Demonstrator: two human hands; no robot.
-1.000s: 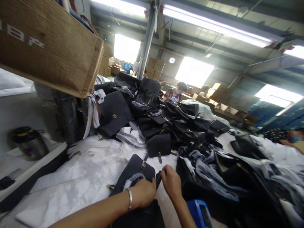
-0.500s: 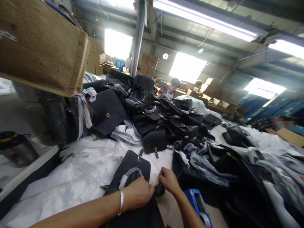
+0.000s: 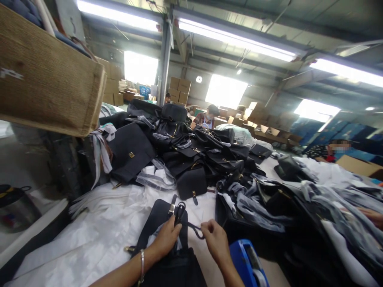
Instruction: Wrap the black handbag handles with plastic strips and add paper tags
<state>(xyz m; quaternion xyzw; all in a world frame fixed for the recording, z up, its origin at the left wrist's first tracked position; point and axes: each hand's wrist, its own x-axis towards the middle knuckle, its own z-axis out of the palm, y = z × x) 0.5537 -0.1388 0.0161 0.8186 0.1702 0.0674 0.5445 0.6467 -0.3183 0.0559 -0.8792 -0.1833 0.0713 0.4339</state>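
A black backpack-like bag (image 3: 154, 227) with a gold buckle on its flap lies in front of me on white sheeting. My left hand (image 3: 166, 239), with a silver bracelet at the wrist, is closed over the bag on a thin black strap (image 3: 181, 207), whose looped end sticks up past the fingers. To the right of the bag, my right hand (image 3: 214, 241) pinches another stretch of the strap, which runs between both hands. Clear plastic wrap on the bag is partly hidden under my left hand.
Beyond lies a heap of black bags (image 3: 191, 151). A blue tape-dispenser-like tool (image 3: 247, 263) sits right of my right arm. A brown burlap bag (image 3: 54, 75) hangs upper left. Black bags with plastic wrap (image 3: 260, 207) crowd the right, and a person's hand (image 3: 368, 217) shows there.
My left hand has shifted up and left along the bag. The strap, bunched low between my hands before, now shows as a loop above the left hand and a stretch towards the right. The view has tilted upward.
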